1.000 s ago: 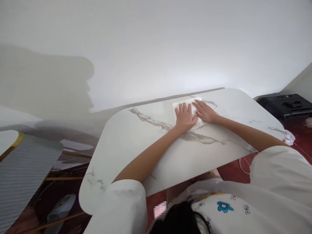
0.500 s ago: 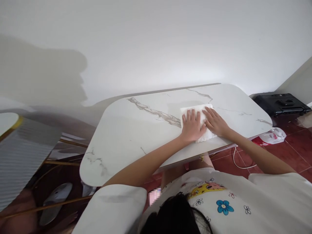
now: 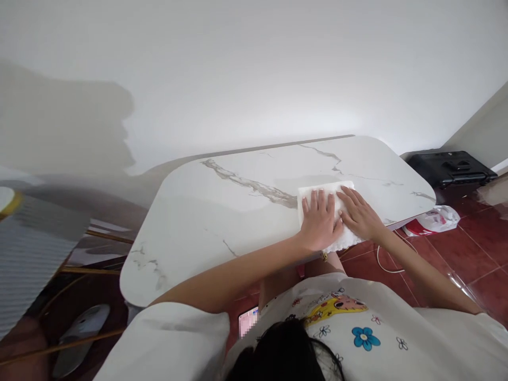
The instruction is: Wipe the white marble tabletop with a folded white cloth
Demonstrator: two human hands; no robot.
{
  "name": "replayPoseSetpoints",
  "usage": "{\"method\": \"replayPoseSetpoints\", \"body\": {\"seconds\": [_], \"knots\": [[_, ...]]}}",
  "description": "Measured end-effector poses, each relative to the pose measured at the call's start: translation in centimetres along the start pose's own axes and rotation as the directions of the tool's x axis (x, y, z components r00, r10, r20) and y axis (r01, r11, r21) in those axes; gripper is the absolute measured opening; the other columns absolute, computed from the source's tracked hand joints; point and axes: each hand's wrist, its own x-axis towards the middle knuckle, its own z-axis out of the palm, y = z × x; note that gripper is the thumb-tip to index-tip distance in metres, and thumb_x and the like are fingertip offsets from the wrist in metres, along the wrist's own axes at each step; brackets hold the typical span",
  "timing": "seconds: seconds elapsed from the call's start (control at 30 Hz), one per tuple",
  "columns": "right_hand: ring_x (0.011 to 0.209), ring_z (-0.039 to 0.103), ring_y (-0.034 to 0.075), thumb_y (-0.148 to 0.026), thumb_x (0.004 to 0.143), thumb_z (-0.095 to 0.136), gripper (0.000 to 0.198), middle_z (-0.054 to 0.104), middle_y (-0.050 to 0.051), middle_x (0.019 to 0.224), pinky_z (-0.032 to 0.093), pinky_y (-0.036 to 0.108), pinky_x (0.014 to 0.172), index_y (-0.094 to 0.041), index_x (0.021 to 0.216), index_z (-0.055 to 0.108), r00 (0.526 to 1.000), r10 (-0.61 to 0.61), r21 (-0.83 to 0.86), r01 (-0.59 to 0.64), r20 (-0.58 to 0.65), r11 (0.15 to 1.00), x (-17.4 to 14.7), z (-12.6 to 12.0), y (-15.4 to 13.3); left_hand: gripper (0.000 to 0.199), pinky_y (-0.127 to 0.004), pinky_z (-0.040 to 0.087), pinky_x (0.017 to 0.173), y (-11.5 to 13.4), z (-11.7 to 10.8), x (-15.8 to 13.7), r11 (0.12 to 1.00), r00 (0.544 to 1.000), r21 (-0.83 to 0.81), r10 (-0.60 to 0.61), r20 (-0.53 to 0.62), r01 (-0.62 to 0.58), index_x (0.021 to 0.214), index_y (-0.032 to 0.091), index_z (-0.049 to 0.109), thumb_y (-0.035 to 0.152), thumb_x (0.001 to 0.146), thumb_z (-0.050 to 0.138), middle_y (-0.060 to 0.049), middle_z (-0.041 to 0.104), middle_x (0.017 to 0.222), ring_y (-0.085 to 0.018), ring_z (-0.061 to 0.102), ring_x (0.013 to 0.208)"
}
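A white cloth (image 3: 344, 241) with a wavy lower edge lies spread on the white marble-patterned tabletop (image 3: 190, 211), to the right of its middle and reaching its front edge. Pressed flat on the cloth's left part is my left hand (image 3: 319, 222), fingers stretched out and pointing toward the wall. My right hand (image 3: 360, 214) rests on the right part, its fingers extended and slanting up to the left. The left thumb comes close to the right hand. Both palms cover much of the cloth.
The table stands against a pale wall (image 3: 246, 69). To the right, a black case (image 3: 452, 169), a red and white plastic bag (image 3: 432, 221) and a white cable (image 3: 379, 259) are on the red tiled floor. At left stands a ribbed chair (image 3: 35, 254); a pale slipper (image 3: 81, 338) lies below.
Both hands have slid toward my body together with the cloth, so it now reaches the table's front edge. The fingers stay stretched out on it. The view has shifted slightly.
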Motion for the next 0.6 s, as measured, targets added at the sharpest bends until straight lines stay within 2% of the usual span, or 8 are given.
{"method": "replayPoseSetpoints", "body": {"seconds": [0.27,0.6], "knots": [[0.144,0.02,0.027,-0.041,0.096,0.026,0.055,0.026,0.009,0.155,0.027,0.049,0.116,-0.018,0.145,0.03,0.998,0.064,0.002,-0.064,-0.006,0.998,3.0,0.5,1.7,0.063,-0.06,0.023,0.109,-1.7,0.6,3.7,0.999,1.0,-0.044,0.022,0.009,-0.021,0.144,0.009,0.032,0.042,0.091,0.039,-0.022,0.03,0.151,-0.04,0.023,0.141],[0.14,0.026,0.031,-0.036,0.093,0.029,0.056,0.031,0.016,0.152,0.029,0.051,0.112,-0.011,0.143,0.035,0.996,0.078,0.007,-0.078,-0.032,0.997,10.3,1.8,5.6,0.062,-0.057,0.022,0.11,-5.1,1.8,10.7,1.0,1.0,-0.018,0.005,-0.003,-0.005,0.144,0.011,0.034,0.044,0.091,0.037,-0.019,0.031,0.151,-0.037,0.024,0.14]]}}
